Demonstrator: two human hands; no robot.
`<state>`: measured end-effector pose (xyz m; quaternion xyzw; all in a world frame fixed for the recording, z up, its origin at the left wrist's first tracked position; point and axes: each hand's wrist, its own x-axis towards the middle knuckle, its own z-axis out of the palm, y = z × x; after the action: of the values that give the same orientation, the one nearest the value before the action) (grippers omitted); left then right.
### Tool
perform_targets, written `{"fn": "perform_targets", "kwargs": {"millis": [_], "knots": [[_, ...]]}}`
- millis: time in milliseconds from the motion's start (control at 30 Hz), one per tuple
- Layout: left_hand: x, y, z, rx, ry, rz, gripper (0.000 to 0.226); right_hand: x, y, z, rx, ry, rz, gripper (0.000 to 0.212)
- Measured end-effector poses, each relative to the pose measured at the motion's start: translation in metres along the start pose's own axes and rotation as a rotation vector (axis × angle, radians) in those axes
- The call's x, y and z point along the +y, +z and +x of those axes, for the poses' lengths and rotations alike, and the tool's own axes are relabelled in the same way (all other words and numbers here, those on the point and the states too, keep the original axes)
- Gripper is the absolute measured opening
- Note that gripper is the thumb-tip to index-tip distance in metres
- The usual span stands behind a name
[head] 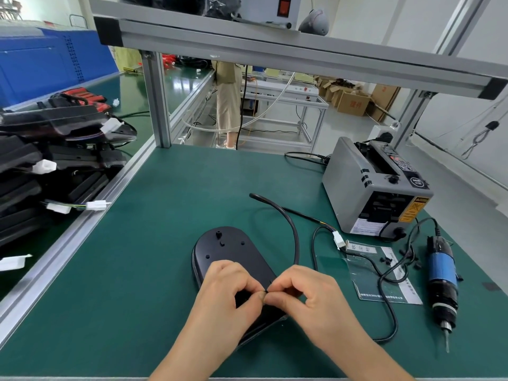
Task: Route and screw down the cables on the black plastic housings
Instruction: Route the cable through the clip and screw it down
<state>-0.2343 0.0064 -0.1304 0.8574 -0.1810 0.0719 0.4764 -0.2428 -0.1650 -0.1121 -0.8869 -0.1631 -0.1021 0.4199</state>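
Grips of left hand [231, 287] and right hand [305, 290] meet, pinching a small black piece [265, 291], possibly an end of cable [288, 224]; housing [233, 251] just beneath, long axis pointing away.

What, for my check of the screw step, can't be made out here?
Head view:
- black bit pinched by left hand and right hand: too small, fingertips cover it.
- housing, near end: under both hands.
- cable, lower end: behind the right hand.

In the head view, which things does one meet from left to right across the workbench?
Pile of black plastic housings → black oval plastic housing → small white cable connector → clear plastic bag → blue-and-black electric screwdriver.
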Motion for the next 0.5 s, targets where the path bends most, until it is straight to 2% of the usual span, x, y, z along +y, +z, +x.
{"fn": "perform_targets", "kwargs": {"millis": [100, 200, 367, 500], "knots": [[-0.003, 0.002, -0.001, 0.011, 0.002, 0.002, 0.022, 0.001, 0.000, 0.003, -0.003, -0.010, 0.021, 0.023], [-0.005, 0.002, -0.001, 0.007, 0.006, -0.015, 0.024, 0.004, -0.001, 0.004, -0.035, -0.015, 0.041, 0.024], [-0.005, 0.000, -0.001, -0.014, 0.020, -0.020, 0.027, 0.005, -0.005, 0.013, -0.145, 0.073, 0.095, 0.029], [-0.003, -0.001, -0.003, -0.027, 0.025, -0.032, 0.034, 0.006, -0.012, 0.022, -0.272, 0.115, 0.048, 0.020]]}}
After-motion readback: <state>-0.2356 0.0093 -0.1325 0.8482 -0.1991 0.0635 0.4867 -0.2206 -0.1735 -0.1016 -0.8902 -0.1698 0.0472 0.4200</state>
